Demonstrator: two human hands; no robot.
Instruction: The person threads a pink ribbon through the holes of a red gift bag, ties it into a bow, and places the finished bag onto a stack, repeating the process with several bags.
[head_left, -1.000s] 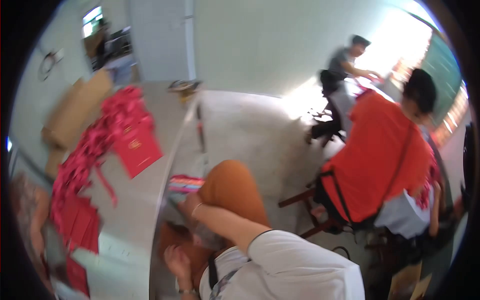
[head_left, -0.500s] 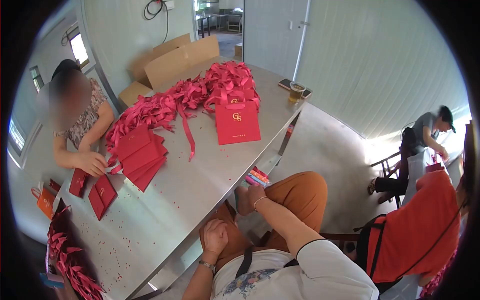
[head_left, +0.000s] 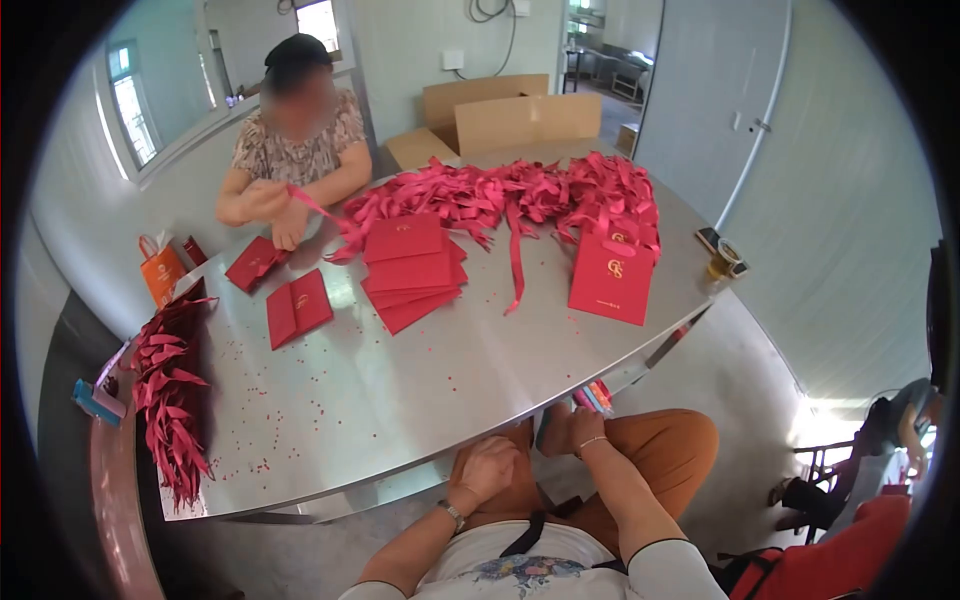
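My left hand (head_left: 488, 468), with a watch on its wrist, lies flat over my thigh in brown trousers (head_left: 650, 445), holding nothing. My right hand (head_left: 584, 428), a bracelet at its wrist, is wrapped round my bare foot (head_left: 553, 430), which is drawn up below the table edge. Some of its fingers are hidden. Just past it are small colourful packets (head_left: 594, 397). On the metal table (head_left: 400, 400), out of reach of both hands, lie a fanned stack of red envelope-like folders (head_left: 405, 285), a red gift bag (head_left: 612, 280) and a heap of red ribbons (head_left: 480, 200).
Across the table a person (head_left: 300, 150) holds a ribbon near two red folders (head_left: 298, 308). More ribbons (head_left: 170, 400) hang at the left end. A cup of tea (head_left: 722, 262) and a phone (head_left: 708, 238) sit by the right edge. Cardboard boxes (head_left: 525, 120) stand behind.
My view has swung left, so the table and the other person appear further right. That person's hand has lifted, pulling a ribbon up. Both my hands keep their places.
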